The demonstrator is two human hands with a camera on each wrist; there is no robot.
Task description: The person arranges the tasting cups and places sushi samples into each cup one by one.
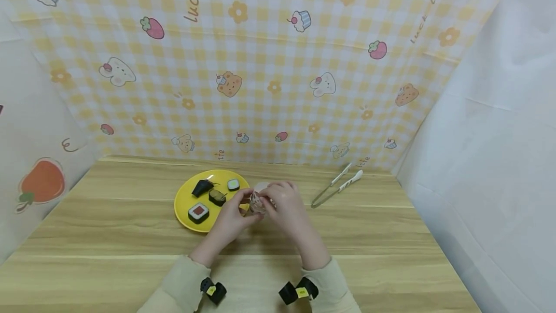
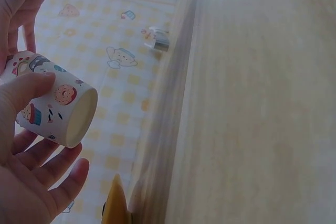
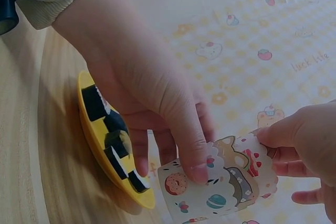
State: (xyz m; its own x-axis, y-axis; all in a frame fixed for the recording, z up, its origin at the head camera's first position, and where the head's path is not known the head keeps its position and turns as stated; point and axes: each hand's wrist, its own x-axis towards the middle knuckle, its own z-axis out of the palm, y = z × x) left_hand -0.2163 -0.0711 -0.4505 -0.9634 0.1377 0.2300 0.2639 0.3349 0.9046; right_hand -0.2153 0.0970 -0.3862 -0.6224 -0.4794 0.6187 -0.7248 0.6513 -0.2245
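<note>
Both hands hold a paper cup [image 1: 257, 203] printed with doughnuts and cupcakes, above the table beside the plate. My left hand [image 1: 232, 219] curls its thumb and fingers around the cup's side; the left wrist view shows the cup [image 2: 65, 95] tilted, its round pale end facing right. At the scalloped edge, my right hand [image 3: 299, 140] pinches the paper between thumb and fingers. Two scalloped edges overlap on the cup [image 3: 176, 184] in the right wrist view; I cannot tell whether a second cup is nested inside. Fingers hide part of it in the head view.
A yellow plate [image 1: 182, 216] stands left of the hands with toy sushi, including a square roll [image 1: 199, 212] and a black cone-shaped piece [image 1: 202, 187]. White-tipped tongs [image 1: 353, 177] lie spread apart at the right. A checked cloth [image 1: 278, 52] hangs behind the wooden table [image 1: 373, 245].
</note>
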